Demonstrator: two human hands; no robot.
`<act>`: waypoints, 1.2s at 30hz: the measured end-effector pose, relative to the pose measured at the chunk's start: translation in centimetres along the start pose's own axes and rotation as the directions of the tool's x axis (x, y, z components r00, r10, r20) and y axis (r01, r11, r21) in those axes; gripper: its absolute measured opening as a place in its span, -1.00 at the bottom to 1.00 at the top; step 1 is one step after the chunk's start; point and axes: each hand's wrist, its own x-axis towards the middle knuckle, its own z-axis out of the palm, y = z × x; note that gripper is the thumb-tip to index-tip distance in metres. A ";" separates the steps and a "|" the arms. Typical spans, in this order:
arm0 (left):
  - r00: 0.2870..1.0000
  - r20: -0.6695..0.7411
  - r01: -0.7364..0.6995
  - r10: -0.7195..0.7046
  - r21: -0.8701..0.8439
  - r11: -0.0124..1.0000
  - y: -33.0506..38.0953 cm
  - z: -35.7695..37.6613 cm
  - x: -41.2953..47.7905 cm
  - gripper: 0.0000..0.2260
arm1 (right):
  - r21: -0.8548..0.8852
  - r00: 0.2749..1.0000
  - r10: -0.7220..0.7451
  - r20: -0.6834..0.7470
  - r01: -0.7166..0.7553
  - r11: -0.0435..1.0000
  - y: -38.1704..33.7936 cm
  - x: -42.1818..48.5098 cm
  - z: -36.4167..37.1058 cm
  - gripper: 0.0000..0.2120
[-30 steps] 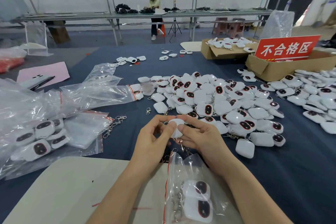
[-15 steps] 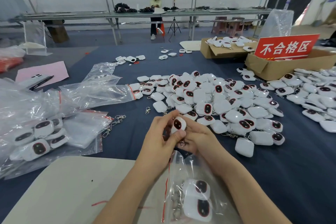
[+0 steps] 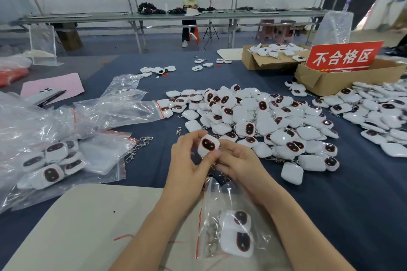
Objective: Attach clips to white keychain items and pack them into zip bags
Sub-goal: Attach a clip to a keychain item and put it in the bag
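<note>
While the white keychain item [image 3: 208,145] is pinched between both sets of fingers, dark face up and clear of the worktop [image 3: 363,193], the clip is to be hooked at its lower edge. The item is gripped from one side by the left hand [image 3: 187,160], thumb against the body, index finger arched over the top. The right hand [image 3: 240,160] is curled in from the other side, fingertips pressed together just under the item.

Whether the clip is already latched cannot be told. Only a bit of chain [image 3: 222,175] is seen below the right fingers.

Suggested:
- Item to be held steady by the left fingers, all clip work left to the right.
- Latch to be checked as fully closed before release.
- Item then to be dropped straight down: the zip bag [image 3: 222,204] lies directly under the fingers, mouth towards them, two items [image 3: 236,233] already inside.
- Chain to be kept out of the zip line.

The next stock pile [image 3: 253,116] lies just beyond the fingers, loose clips [image 3: 141,145] to the left of them, filled bags [image 3: 55,160] further left.
</note>
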 end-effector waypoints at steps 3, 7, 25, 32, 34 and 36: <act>0.992 -0.062 0.098 -0.107 -0.126 0.987 1.1 -2.1 -0.1 -0.66 | -0.067 0.999 -0.027 -0.043 0.024 0.997 -0.7 -0.2 0.3 -0.74; 0.966 0.114 0.237 -0.232 -0.032 0.971 1.7 -6.4 -1.6 -0.61 | -0.170 0.998 -0.042 -0.045 0.034 0.985 -2.7 -0.4 0.7 -0.76; 0.895 0.312 0.297 -0.318 0.116 0.948 4.4 -5.7 -5.6 -0.70 | -0.774 0.983 0.113 0.142 0.039 0.633 -4.2 -2.3 1.6 -0.83; 0.913 0.109 0.383 -0.393 0.101 0.918 4.0 -3.3 -5.8 -0.89 | -0.734 0.998 0.012 0.060 0.036 0.678 -3.8 -2.5 1.4 -0.87; 0.916 0.122 0.366 -0.383 0.137 0.920 4.3 -3.0 -6.0 -0.92 | -0.740 1.000 -0.007 0.016 0.016 0.673 -3.4 -2.5 1.3 -0.88; 0.904 0.160 0.371 -0.397 0.170 0.913 4.5 -2.9 -6.0 -0.87 | -0.722 1.000 -0.010 -0.019 -0.007 0.692 -3.1 -2.6 1.3 -0.88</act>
